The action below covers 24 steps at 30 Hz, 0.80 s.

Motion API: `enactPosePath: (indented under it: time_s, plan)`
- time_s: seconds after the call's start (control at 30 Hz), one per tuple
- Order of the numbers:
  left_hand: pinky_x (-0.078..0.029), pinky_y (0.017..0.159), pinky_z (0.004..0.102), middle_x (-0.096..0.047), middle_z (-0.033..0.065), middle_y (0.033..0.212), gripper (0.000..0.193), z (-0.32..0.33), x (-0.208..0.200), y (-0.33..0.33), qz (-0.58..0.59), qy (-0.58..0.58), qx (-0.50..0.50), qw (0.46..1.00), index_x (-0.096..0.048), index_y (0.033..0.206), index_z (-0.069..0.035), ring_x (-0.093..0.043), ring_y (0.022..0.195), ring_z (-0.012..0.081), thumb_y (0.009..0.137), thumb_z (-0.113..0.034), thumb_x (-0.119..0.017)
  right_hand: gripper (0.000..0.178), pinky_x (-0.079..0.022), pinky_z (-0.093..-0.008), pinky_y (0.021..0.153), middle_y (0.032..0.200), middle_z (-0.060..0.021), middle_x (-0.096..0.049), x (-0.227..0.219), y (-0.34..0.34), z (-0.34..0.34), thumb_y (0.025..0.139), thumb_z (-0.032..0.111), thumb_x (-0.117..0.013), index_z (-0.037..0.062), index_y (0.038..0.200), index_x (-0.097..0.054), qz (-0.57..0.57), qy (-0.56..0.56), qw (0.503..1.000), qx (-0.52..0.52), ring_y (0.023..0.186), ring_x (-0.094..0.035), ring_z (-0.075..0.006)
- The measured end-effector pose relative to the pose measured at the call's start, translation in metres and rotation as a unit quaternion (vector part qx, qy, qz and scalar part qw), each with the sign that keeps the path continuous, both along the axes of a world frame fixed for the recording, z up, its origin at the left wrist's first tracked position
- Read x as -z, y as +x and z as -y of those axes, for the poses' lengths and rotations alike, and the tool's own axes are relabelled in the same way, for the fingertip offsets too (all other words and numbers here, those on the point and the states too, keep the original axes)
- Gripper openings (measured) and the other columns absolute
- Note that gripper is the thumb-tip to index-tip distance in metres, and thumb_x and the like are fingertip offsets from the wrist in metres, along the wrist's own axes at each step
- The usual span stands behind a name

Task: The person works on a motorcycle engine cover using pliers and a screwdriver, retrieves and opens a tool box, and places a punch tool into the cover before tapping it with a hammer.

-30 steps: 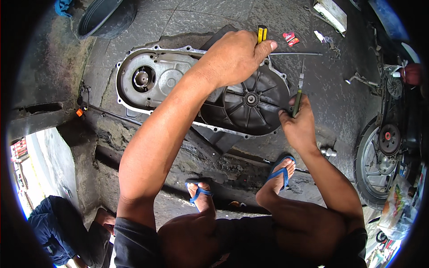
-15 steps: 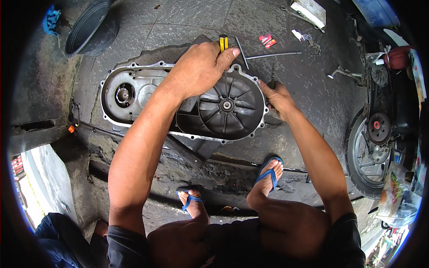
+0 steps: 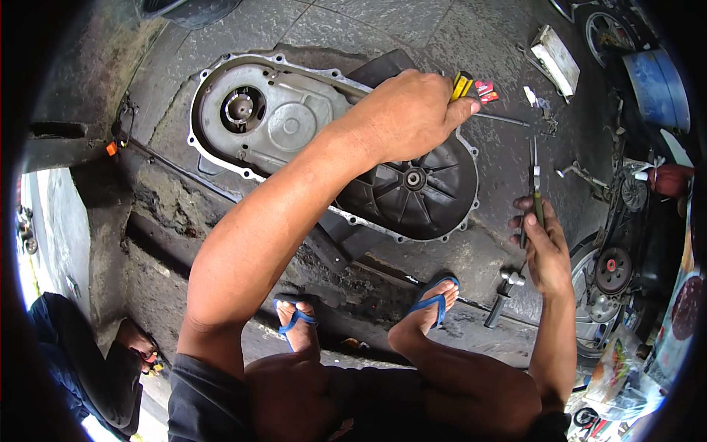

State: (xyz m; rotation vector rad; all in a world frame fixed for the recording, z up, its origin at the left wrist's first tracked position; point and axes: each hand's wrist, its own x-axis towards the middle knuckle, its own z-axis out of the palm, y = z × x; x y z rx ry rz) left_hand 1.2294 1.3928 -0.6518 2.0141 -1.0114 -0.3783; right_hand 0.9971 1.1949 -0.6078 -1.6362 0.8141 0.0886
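A large metal engine casing (image 3: pixel 291 110) lies tilted on the ground, its hollow side up, with a ribbed round recess at its right end and a bearing seat at its left. My left hand (image 3: pixel 409 114) is closed over the casing's far edge, gripping a yellow-and-black handle (image 3: pixel 462 85), probably a screwdriver's; its shaft is hidden. Off the casing's right end, my right hand (image 3: pixel 546 247) is closed round needle-nose pliers (image 3: pixel 536 177), jaws pointing away from me. A hammer (image 3: pixel 502 298) lies on the ground close below that hand.
A T-handle wrench (image 3: pixel 508 118) and a red packet (image 3: pixel 484 91) lie past my left hand. Farther right are a white box (image 3: pixel 557 57), a blue drum (image 3: pixel 658 88) and a partly dismantled motorcycle (image 3: pixel 615 269). My sandalled feet (image 3: pixel 434 302) stand on the near side. Another person's leg (image 3: pixel 121 376) shows at lower left.
My right hand has left the casing's right edge, moved right and now holds the pliers. My left hand keeps the yellow-and-black handle, now tilted. The whole view has shifted and the hammer shows.
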Motion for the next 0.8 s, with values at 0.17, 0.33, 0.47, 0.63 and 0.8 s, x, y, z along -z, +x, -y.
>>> enactPosePath:
  time_s: [0.17,0.33,0.47,0.63,0.8]
  plan:
    - [-0.051,0.069,0.0513,-0.061,0.0264,0.066,0.055,-0.001,0.006,-0.001,0.016,-0.038,-0.009,0.999,-0.064,0.079,0.006,-0.066,0.073,0.0447,0.101,-0.043,-0.052,0.045,-0.044,-0.041,0.093,0.121,-0.0106,-0.054,-0.048,0.022,-0.04,0.09,0.02,-0.066,0.0013,0.129,-0.054,-0.109,-0.296,0.885,-0.341,0.109,-0.053,-0.0255]
    - [-0.053,0.074,0.0505,-0.065,0.0258,0.072,0.053,-0.003,0.004,0.002,0.007,-0.012,0.007,1.0,-0.067,0.085,0.007,-0.068,0.076,0.0432,0.102,-0.041,-0.051,0.044,-0.043,-0.0513,0.096,0.129,-0.0192,-0.052,-0.06,0.061,-0.077,0.087,0.018,-0.066,0.0002,0.127,-0.059,-0.2,-0.513,0.649,-0.525,0.114,-0.053,-0.0366]
    - [-0.054,0.076,0.0501,-0.066,0.0261,0.073,0.054,0.0,0.004,0.006,0.005,-0.022,0.019,1.0,-0.067,0.087,0.008,-0.069,0.078,0.0426,0.103,-0.04,-0.049,0.038,-0.045,-0.0517,0.093,0.123,-0.0192,-0.057,-0.062,0.078,-0.091,0.086,0.015,-0.065,-0.0007,0.121,-0.063,-0.184,-0.562,0.578,-0.563,0.11,-0.056,-0.0374]
    - [-0.055,0.079,0.0481,-0.068,0.0262,0.077,0.054,0.002,0.004,0.007,0.016,-0.011,0.032,0.999,-0.069,0.087,0.007,-0.07,0.08,0.0401,0.104,-0.039,-0.047,0.034,-0.049,-0.0468,0.087,0.112,-0.0174,-0.063,-0.055,0.088,-0.1,0.081,0.01,-0.065,-0.003,0.112,-0.067,-0.19,-0.561,0.523,-0.613,0.104,-0.06,-0.0344]
    - [-0.055,0.08,0.0474,-0.068,0.0254,0.079,0.056,-0.001,0.001,0.007,-0.002,0.002,0.039,0.999,-0.069,0.089,0.007,-0.07,0.082,0.0386,0.104,-0.04,-0.045,0.035,-0.049,-0.0446,0.087,0.114,-0.0168,-0.063,-0.054,0.096,-0.108,0.08,0.009,-0.065,-0.0023,0.113,-0.068,-0.213,-0.574,0.477,-0.63,0.104,-0.06,-0.0327]
